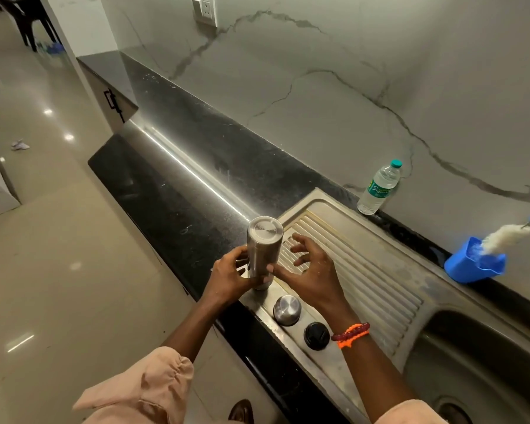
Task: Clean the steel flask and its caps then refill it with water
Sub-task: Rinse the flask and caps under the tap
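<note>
The steel flask (263, 249) stands upside down on the near corner of the steel draining board (364, 270), its flat base facing up. My left hand (230, 275) wraps around its lower body. My right hand (306, 270) is beside it with fingers spread, only the thumb touching the flask. A steel cap (287, 310) and a black inner cap (316, 335) lie on the board's front rim just below my right wrist.
A plastic water bottle (380, 188) with a green cap stands by the marble wall. A blue mug (471, 264) holding a white bottle brush (507, 237) sits at the right. The sink basin (471, 362) opens at lower right. Black countertop (181, 179) stretches left.
</note>
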